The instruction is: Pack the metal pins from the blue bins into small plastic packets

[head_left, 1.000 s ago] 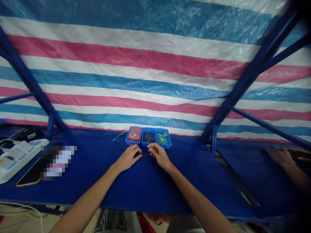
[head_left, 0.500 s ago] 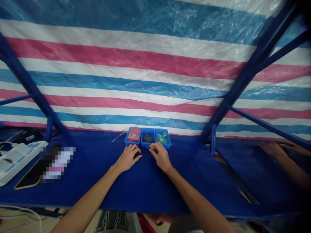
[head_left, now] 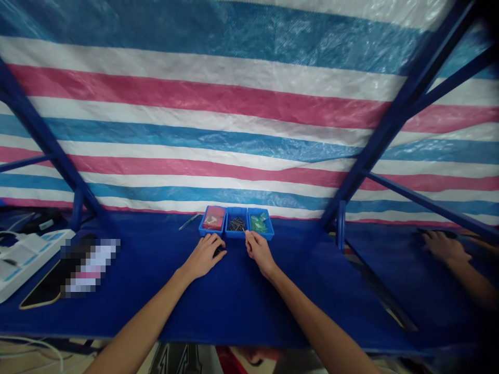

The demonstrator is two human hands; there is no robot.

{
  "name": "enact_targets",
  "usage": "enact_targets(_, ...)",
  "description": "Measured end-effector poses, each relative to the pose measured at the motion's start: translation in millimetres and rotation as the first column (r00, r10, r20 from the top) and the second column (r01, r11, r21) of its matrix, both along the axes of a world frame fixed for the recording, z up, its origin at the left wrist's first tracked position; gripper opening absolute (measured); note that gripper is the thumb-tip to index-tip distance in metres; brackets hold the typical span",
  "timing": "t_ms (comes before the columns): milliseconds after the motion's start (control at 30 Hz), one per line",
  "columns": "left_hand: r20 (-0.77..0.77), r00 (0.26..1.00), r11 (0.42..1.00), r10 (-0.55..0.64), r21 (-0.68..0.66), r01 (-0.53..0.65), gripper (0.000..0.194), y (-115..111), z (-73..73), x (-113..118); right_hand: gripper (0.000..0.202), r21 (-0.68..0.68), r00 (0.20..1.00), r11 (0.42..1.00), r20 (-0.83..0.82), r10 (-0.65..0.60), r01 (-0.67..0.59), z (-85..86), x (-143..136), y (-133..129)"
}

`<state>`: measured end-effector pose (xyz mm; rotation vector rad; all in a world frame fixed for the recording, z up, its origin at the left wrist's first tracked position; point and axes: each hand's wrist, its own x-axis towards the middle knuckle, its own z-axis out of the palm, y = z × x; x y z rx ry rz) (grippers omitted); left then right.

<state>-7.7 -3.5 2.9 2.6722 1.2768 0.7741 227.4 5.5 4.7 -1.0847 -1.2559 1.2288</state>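
Observation:
My left hand point(head_left: 205, 256) rests on the blue table top, its fingers curled over a small dark object point(head_left: 217, 252) that they mostly hide. My right hand point(head_left: 260, 253) is closed in a pinch at the front edge of the middle blue bin point(head_left: 236, 235). A thin, small piece point(head_left: 244, 229) shows at its fingertips, too tiny to name. That bin holds a heap of dark metal screws point(head_left: 237, 224). To its left stands a bin with a red lining and pale pieces point(head_left: 212, 221). The right-hand bin contains green and clear small parts point(head_left: 259, 223).
A pen point(head_left: 189, 222) lies left of the bins. Further left are a phone point(head_left: 42, 283), a blurred-out item point(head_left: 93, 267) and a white power strip point(head_left: 37, 259). Blue frame posts point(head_left: 370, 156) rise beside a striped sheet point(head_left: 218, 109). Another person's hand point(head_left: 446, 246) is at the right.
My right hand has shifted slightly right and turned, its fingertips now up at the middle bin's front edge. The left hand stays in place. The other person's hand has moved a little.

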Motion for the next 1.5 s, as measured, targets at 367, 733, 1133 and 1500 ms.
enact_targets(367, 0.025, 1.0, 1.0, -0.008, -0.023, 0.009, 0.016, -1, 1.0, 0, 0.028, 0.079, 0.994, 0.996, 0.098, -0.039, 0.031, -2.9, 0, -1)
enact_targets(733, 0.024, 1.0, 1.0, -0.006, -0.022, 0.007, 0.019, 0, 1.2, 0, 0.04, -0.007, 0.987, 1.0, -0.158, 0.0, -0.001, 5.5, 0, -2)
enact_targets(1133, -0.019, 0.986, 0.985, 0.165, 0.057, -0.164, 0.033, 1, -6.3, -1, 0.043, 0.391, 0.628, 0.808, 0.777, -0.032, -0.442, -3.7, -5, -15)
enact_targets(1500, 0.197, 0.98, 0.985, -0.028, -0.164, 0.061, 0.021, 1, -5.1, -2, 0.038, 0.37, 0.56, 0.802, 0.827, -0.054, -0.468, -3.0, -2, -15)
